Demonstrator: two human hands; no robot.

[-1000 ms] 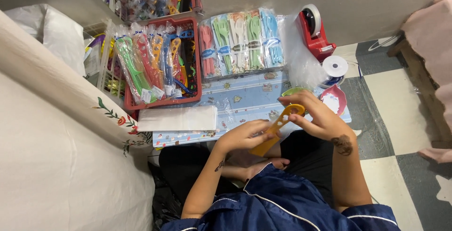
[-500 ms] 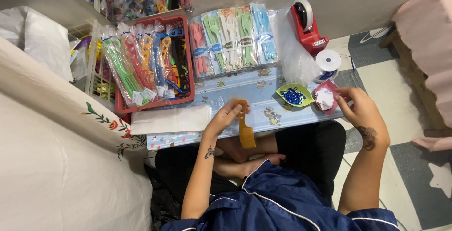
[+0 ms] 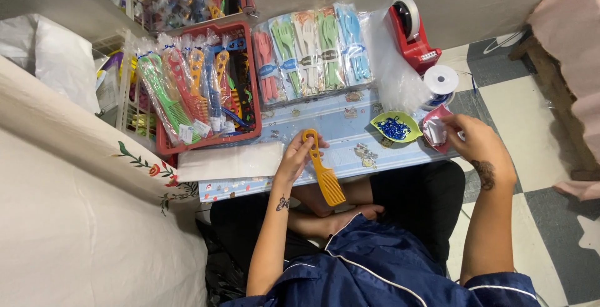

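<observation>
In the head view, my left hand (image 3: 299, 157) now holds the yellow comb (image 3: 322, 168) alone over the blue table (image 3: 340, 116), because my right hand (image 3: 470, 138) has let it go and now reaches, fingers curled, into the red dish (image 3: 435, 133).

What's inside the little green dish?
The green dish holds a heap of small blue bits. What they are is too small to tell, and the pile hides the dish's bottom.

Navy short-sleeved top with white piping, black trousers, tattooed wrists
</observation>
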